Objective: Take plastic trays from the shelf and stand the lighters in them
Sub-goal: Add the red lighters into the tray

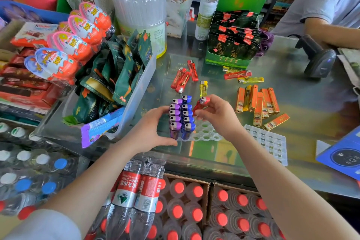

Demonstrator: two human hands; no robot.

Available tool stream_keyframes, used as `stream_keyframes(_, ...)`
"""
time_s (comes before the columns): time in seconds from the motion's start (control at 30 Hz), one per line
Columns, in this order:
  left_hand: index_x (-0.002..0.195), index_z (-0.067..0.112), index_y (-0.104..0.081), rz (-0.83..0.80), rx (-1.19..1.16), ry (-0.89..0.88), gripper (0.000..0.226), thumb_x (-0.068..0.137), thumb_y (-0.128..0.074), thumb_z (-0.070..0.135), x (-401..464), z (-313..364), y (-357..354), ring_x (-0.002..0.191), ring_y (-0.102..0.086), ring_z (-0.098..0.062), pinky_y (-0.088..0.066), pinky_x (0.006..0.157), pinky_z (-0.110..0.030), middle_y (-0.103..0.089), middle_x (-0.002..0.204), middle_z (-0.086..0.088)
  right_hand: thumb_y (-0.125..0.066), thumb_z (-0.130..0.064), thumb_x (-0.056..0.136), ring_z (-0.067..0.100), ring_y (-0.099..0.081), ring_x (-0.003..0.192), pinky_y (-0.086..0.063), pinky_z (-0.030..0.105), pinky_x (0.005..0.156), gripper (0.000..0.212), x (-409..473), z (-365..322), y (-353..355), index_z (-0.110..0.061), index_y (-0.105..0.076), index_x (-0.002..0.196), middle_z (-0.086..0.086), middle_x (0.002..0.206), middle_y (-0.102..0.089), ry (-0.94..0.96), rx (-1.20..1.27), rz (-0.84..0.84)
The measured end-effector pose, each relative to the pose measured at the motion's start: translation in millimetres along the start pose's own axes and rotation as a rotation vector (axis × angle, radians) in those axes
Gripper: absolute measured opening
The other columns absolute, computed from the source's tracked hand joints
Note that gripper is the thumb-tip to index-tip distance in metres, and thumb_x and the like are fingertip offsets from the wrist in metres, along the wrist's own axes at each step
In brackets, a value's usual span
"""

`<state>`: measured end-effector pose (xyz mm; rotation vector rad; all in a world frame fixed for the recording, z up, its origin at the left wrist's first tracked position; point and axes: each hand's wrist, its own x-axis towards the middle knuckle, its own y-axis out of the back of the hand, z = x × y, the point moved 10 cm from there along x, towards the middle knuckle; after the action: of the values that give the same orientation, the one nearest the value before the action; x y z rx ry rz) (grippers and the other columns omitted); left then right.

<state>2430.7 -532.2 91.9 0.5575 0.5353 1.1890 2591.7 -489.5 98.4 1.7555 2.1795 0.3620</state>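
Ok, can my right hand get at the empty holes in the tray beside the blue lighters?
Probably yes. The right hand, pinching a red lighter, hovers just above the empty holes of the tray, with nothing between. The left hand grips its other side, by the purple lighters.

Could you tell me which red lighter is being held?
The red lighter pinched in the right hand, beside the blue row in the tray; the other red lighters lie loose on the counter.

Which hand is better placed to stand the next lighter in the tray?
Right hand: it holds a red lighter by empty slots in the tray; the left hand holds its filled side.
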Motion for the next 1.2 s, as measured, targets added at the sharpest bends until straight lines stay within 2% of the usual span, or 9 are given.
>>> stream_keyframes(0.3, 0.128, 0.026, -0.037, -0.031, 0.007, 0.048, 0.089, 0.054, -0.086, 0.035, 6, -9, -4, 0.117, -0.035, -0.006, -0.030, 0.096, -0.027, -0.040, 0.119, 0.015, -0.066, -0.013, 0.082, -0.002, -0.035, 0.049, -0.028, 0.019, 0.048, 0.018, 5, -36, -13, -0.004, -0.055, 0.092, -0.020, 0.057, -0.036, 0.215, -0.539, -0.118)
stream_keyframes(0.4, 0.127, 0.027, -0.037, -0.011, 0.010, 0.059, 0.090, 0.052, -0.085, 0.038, 7, -14, -4, 0.119, -0.037, -0.010, -0.032, 0.100, -0.034, -0.040, 0.120, 0.013, -0.064, -0.014, 0.083, -0.002, -0.036, 0.052, -0.030, 0.025, 0.049, 0.020, 4, -37, -17, -0.003, -0.051, 0.093, -0.020, 0.061, -0.035, 0.255, -0.581, -0.136)
stream_keyframes(0.53, 0.134, 0.031, -0.031, 0.015, 0.002, 0.017, 0.098, 0.052, -0.083, 0.044, 7, -10, -3, 0.118, -0.033, -0.005, -0.029, 0.100, -0.032, -0.037, 0.120, 0.019, -0.065, -0.013, 0.082, 0.001, -0.037, 0.051, -0.031, 0.019, 0.049, 0.018, 6, -35, -14, -0.004, -0.053, 0.091, -0.019, 0.060, -0.036, 0.263, -0.530, -0.098)
stream_keyframes(0.6, 0.133, 0.033, -0.032, 0.009, 0.007, 0.004, 0.098, 0.048, -0.077, 0.054, 8, -9, -2, 0.117, -0.034, -0.005, -0.030, 0.099, -0.033, -0.039, 0.119, 0.019, -0.067, -0.014, 0.081, 0.008, -0.041, 0.053, -0.030, 0.012, 0.050, 0.018, 13, -33, -15, -0.006, -0.056, 0.093, -0.017, 0.060, -0.039, 0.239, -0.544, -0.180)
stream_keyframes(0.7, 0.130, 0.033, -0.036, -0.006, -0.005, 0.016, 0.094, 0.049, -0.079, 0.051, 10, -10, -2, 0.118, -0.037, -0.010, -0.031, 0.100, -0.035, -0.043, 0.119, 0.017, -0.067, -0.009, 0.079, 0.016, -0.047, 0.067, -0.034, 0.021, 0.060, 0.023, 24, -26, -14, -0.009, -0.061, 0.102, -0.017, 0.069, -0.043, 0.216, -0.654, -0.324)
stream_keyframes(0.8, 0.128, 0.034, -0.037, 0.004, -0.012, 0.016, 0.093, 0.046, -0.073, 0.058, 13, -12, -1, 0.119, -0.040, -0.012, -0.033, 0.102, -0.041, -0.045, 0.121, 0.018, -0.051, 0.005, 0.078, 0.013, -0.050, 0.070, -0.037, 0.020, 0.063, 0.033, 39, -27, 3, -0.010, -0.062, 0.106, -0.014, 0.086, -0.051, 0.183, -0.557, -0.217)
stream_keyframes(1.0, 0.120, 0.038, -0.036, 0.003, 0.001, 0.026, 0.084, 0.045, -0.067, 0.061, 13, -15, -1, 0.114, -0.038, -0.006, -0.031, 0.097, -0.031, -0.038, 0.111, 0.031, -0.049, -0.013, 0.091, 0.014, -0.050, 0.084, -0.037, 0.024, 0.073, 0.019, 95, -23, 23, -0.008, -0.062, 0.103, 0.009, 0.110, -0.062, 0.073, -0.572, 0.186)
stream_keyframes(1.13, 0.117, 0.041, -0.037, 0.009, -0.022, 0.030, 0.079, 0.047, -0.070, 0.057, 13, -19, -2, 0.115, -0.040, -0.006, -0.031, 0.096, -0.027, -0.043, 0.113, 0.027, -0.057, -0.021, 0.089, 0.029, -0.056, 0.096, -0.043, 0.033, 0.079, 0.026, 119, -16, 9, -0.003, -0.059, 0.109, 0.015, 0.110, -0.058, -0.020, -0.615, 0.189)
stream_keyframes(1.2, 0.118, 0.042, -0.036, 0.004, -0.036, 0.038, 0.079, 0.048, -0.070, 0.056, 12, -20, -3, 0.116, -0.039, -0.005, -0.030, 0.096, -0.026, -0.044, 0.115, 0.023, -0.061, -0.023, 0.086, 0.028, -0.056, 0.087, -0.042, 0.032, 0.071, 0.028, 127, -12, 6, -0.002, -0.059, 0.105, 0.014, 0.103, -0.058, -0.085, -0.637, 0.176)
